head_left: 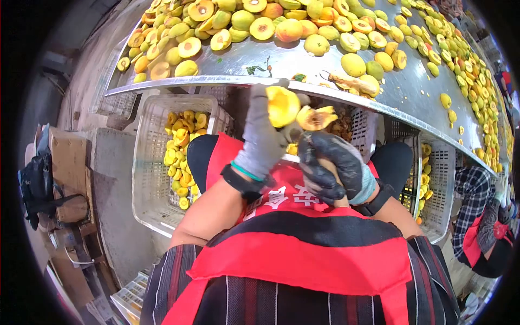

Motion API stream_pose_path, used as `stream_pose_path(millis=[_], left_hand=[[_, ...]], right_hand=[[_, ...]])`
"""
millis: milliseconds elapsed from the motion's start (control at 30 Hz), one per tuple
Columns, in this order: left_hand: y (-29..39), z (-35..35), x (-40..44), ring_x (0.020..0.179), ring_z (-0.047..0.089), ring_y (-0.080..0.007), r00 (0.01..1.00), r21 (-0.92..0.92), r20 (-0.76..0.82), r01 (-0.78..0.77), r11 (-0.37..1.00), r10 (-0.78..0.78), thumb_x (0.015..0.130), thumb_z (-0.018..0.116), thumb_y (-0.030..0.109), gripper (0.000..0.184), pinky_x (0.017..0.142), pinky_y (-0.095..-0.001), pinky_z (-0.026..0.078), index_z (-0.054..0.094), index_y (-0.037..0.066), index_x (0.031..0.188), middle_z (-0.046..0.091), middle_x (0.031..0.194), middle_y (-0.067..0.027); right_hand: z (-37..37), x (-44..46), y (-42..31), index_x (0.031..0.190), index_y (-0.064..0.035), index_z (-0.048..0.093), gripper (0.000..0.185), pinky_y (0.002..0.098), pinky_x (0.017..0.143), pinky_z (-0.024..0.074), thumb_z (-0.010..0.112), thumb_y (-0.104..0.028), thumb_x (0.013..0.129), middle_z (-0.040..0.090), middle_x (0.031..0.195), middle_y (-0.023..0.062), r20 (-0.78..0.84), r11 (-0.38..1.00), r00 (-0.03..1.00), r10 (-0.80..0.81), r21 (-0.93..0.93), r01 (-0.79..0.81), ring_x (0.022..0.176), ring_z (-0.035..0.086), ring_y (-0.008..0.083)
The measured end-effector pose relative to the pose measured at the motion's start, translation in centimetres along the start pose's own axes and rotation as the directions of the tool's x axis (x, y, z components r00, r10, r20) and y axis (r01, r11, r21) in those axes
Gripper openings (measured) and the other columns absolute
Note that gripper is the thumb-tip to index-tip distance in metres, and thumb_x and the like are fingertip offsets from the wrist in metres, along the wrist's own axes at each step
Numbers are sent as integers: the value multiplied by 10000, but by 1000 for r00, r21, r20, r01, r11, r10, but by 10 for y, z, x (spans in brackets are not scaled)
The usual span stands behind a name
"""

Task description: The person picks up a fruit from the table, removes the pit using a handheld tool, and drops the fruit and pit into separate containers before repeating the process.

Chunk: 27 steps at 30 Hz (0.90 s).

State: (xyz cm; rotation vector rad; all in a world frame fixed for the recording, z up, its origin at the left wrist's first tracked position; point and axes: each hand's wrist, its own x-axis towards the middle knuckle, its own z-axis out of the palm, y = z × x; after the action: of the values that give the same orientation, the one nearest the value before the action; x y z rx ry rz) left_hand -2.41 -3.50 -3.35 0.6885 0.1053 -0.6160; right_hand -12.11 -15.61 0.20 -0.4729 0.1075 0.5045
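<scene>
My left hand, in a grey glove, is closed on a yellow peach half near the table's front edge. Close beside it, my right hand, in a dark, wet-looking glove, has its fingers wrapped round a light wooden handle. A second fruit piece with ragged brown flesh sits just above the right fingers; what supports it is hidden. Both hands are over the red apron.
A metal table bears many whole and halved peaches. A white crate of yellow halves stands at the left, another crate at the right. A co-worker in a checked sleeve sits at the far right.
</scene>
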Motion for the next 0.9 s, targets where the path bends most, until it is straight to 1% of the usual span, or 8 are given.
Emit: stream_pose_path(millis=[67, 267, 600, 633, 667, 733, 800, 900], left_hand=[[12, -15, 5, 441, 433, -91, 995, 144, 49, -91, 985, 84, 887, 323, 604, 646, 380, -206, 358, 410, 78, 1252, 613, 903, -102], [51, -38, -4, 450, 497, -122, 995, 100, 32, -99, 990, 96, 866, 207, 668, 745, 348, -216, 346, 472, 47, 1182, 634, 887, -139], [150, -168, -38, 791, 634, -186, 914, 412, -296, -141, 900, 278, 892, 452, 473, 437, 615, -275, 513, 568, 75, 1029, 629, 956, -108], [162, -186, -40, 887, 619, -220, 845, 658, -374, -49, 751, 382, 894, 484, 395, 393, 740, -287, 493, 591, 42, 1031, 624, 994, -105], [175, -206, -40, 956, 598, -249, 799, 977, -186, 88, 194, 572, 864, 538, 336, 363, 827, -311, 454, 602, 18, 1028, 627, 1005, -128], [199, -175, -32, 969, 589, -284, 713, 917, -27, 298, -267, 701, 817, 594, 313, 364, 845, -352, 445, 606, 18, 1030, 619, 1029, -160], [221, -160, 1, 975, 581, -313, 702, 943, 167, 92, -320, 693, 779, 620, 353, 432, 843, -368, 443, 593, 40, 1075, 610, 1029, -191], [224, -101, 57, 948, 590, -326, 827, 822, 25, 303, -481, 562, 739, 632, 419, 494, 822, -391, 453, 587, 35, 1048, 616, 999, -204]], right_hand=[[-7, 0, -4, 873, -25, 500, 274, 235, 320, 315, 413, -277, 937, 432, 520, 45, 36, 986, 999, 27, 162, -32, 330, 375, 130], [-29, -1, -9, 828, -38, 510, 456, 253, 307, 294, 344, -447, 938, 418, 482, 33, -160, 977, 985, 62, 213, -27, 300, 356, 142], [-57, -9, -9, 814, -91, 533, 447, 254, 290, 311, 360, -490, 918, 414, 465, 30, -370, 997, 929, 13, 81, 18, 288, 351, 141], [-58, -10, -9, 814, -91, 533, 447, 254, 290, 311, 360, -490, 918, 414, 465, 30, -364, 996, 931, 6, 80, 25, 288, 351, 141], [-61, -11, -8, 809, -84, 528, 452, 259, 294, 317, 358, -488, 920, 422, 469, 36, -373, 998, 928, 8, 62, 17, 288, 353, 144], [-62, -10, -7, 803, -76, 523, 458, 263, 297, 324, 356, -485, 922, 430, 474, 42, -382, 999, 924, 4, 44, 14, 287, 355, 146], [-61, -9, -5, 808, -56, 515, 468, 268, 305, 334, 351, -478, 927, 446, 484, 53, -437, 998, 900, 0, -51, -24, 300, 376, 151], [-49, -5, -6, 850, -32, 519, 471, 268, 329, 357, 338, -458, 937, 454, 490, 64, -460, 975, 885, -72, -220, -35, 333, 410, 168]])
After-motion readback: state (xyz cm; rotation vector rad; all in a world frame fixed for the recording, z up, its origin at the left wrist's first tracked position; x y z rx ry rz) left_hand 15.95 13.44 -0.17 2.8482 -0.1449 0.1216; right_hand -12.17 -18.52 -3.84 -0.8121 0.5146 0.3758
